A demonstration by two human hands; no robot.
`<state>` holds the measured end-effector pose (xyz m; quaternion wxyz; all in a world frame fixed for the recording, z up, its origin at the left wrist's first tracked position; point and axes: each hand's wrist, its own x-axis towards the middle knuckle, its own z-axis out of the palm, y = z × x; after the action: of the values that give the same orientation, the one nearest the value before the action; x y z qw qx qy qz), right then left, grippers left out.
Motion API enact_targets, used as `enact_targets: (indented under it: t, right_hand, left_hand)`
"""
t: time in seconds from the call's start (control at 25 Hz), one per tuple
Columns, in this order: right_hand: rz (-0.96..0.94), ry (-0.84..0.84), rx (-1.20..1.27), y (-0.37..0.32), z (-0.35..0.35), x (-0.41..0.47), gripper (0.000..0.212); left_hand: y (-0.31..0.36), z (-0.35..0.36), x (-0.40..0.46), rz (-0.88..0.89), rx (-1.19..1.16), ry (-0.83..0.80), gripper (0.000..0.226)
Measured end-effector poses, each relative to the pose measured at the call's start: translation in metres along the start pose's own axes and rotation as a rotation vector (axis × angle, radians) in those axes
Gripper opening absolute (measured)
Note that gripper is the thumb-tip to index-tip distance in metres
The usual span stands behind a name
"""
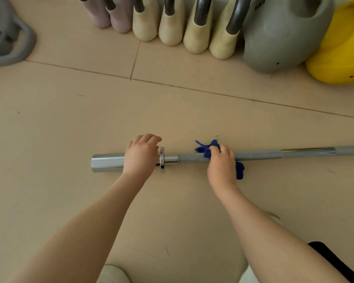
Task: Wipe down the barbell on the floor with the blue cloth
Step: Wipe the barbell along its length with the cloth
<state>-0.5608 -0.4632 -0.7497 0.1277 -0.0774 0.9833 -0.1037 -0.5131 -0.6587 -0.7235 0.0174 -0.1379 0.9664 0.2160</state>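
My left hand (140, 156) rested over the barbell (258, 155) at its sleeve end, fingers curled loosely over the far side. My right hand (222, 164) gripped the blue cloth (205, 149) around the shaft, just beside the collar, both forearms stretched forward.

Barbell (264, 155) cut off at right edge; sleeve part hidden under left hand (140, 156).

Looks like a gym or home workout corner: beige tiled floor (70, 119), a long steel barbell (274, 154) lying on it, and behind that bar a row of cream and pink kettlebells (172, 31), then a big grey kettlebell (278, 43) and a yellow one (341, 54).
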Motion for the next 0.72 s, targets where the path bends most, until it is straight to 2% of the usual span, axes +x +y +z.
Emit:
enact_targets:
  t: [0.08,0.16,0.2,0.28,0.4,0.48,0.56,0.64,0.72]
  right_hand:
    - [-0.064,-0.010,0.062,-0.026,0.003,-0.001,0.025]
    - [-0.279,-0.035,0.057,-0.031,0.004,-0.001,0.028]
    - [-0.378,-0.008,0.055,-0.022,0.002,0.003,0.031]
    - [-0.420,0.129,0.077,0.010,-0.003,0.018,0.032]
    - [-0.106,0.277,0.124,0.042,-0.002,0.028,0.026]
    - [0.004,0.306,0.167,0.022,0.007,0.021,0.025]
    - [-0.102,0.185,0.225,-0.011,0.013,0.009,0.024]
    - [-0.300,0.103,0.227,-0.014,0.010,0.011,0.030]
    - [-0.362,0.194,0.144,0.018,-0.001,0.027,0.031]
  left_hand:
    - [0.008,0.010,0.003,0.235,0.075,0.070,0.018]
    - [0.013,0.025,-0.001,0.424,0.161,-0.008,0.018]
    - [0.015,0.030,-0.004,0.450,0.201,-0.085,0.028]
    - [0.014,0.035,-0.004,0.369,0.239,-0.185,0.041]
    - [0.009,0.037,0.002,0.325,0.205,-0.185,0.041]
    - [0.010,0.036,0.007,0.347,0.211,-0.183,0.042]
    - [0.012,0.034,0.009,0.351,0.248,-0.180,0.041]
    - [0.014,0.031,0.011,0.356,0.297,-0.172,0.042]
    - [0.012,0.030,0.014,0.357,0.347,-0.141,0.041]
